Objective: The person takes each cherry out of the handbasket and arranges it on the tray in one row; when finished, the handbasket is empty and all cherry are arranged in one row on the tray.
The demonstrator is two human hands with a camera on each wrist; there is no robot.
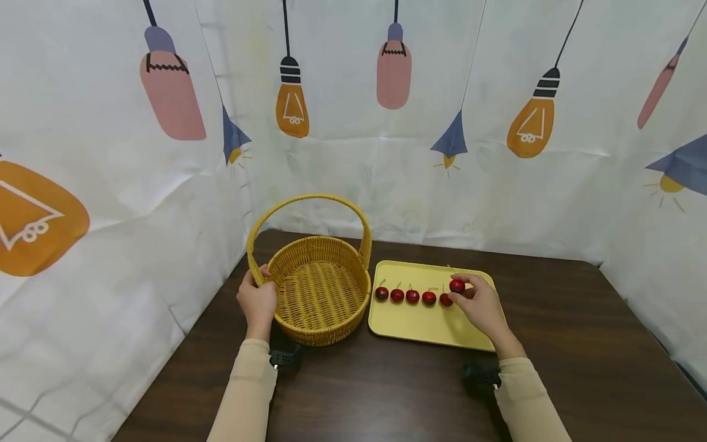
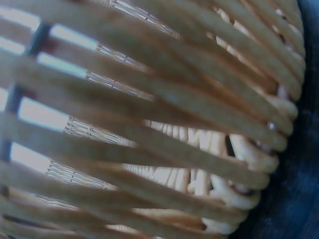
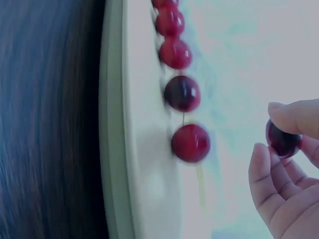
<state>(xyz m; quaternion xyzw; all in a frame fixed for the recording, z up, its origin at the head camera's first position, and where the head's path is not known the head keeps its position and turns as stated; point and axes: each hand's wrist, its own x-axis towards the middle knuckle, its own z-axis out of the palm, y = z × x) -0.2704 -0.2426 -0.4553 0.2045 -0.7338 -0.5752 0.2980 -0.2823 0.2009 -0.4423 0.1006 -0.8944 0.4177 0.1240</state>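
My left hand (image 1: 257,305) grips the rim of a round yellow wicker basket (image 1: 322,336), by the left foot of its tall handle. The basket's inside is bare woven wicker. Close up in the left wrist view, the basket's weave (image 2: 164,109) fills most of the picture and the hand is hidden. Between thumb and fingertips my right hand (image 1: 482,307) pinches a dark red cherry (image 3: 284,140), its stem pointing up in the head view. This cherry is over the yellow tray (image 1: 409,325), just right of a row of several red cherries (image 1: 412,296) with stems.
Basket and tray stand side by side on a dark wooden table (image 1: 364,393). Behind and to the sides hangs a white cloth (image 1: 342,166) printed with lamps and bulbs. A dark band sits at each wrist.
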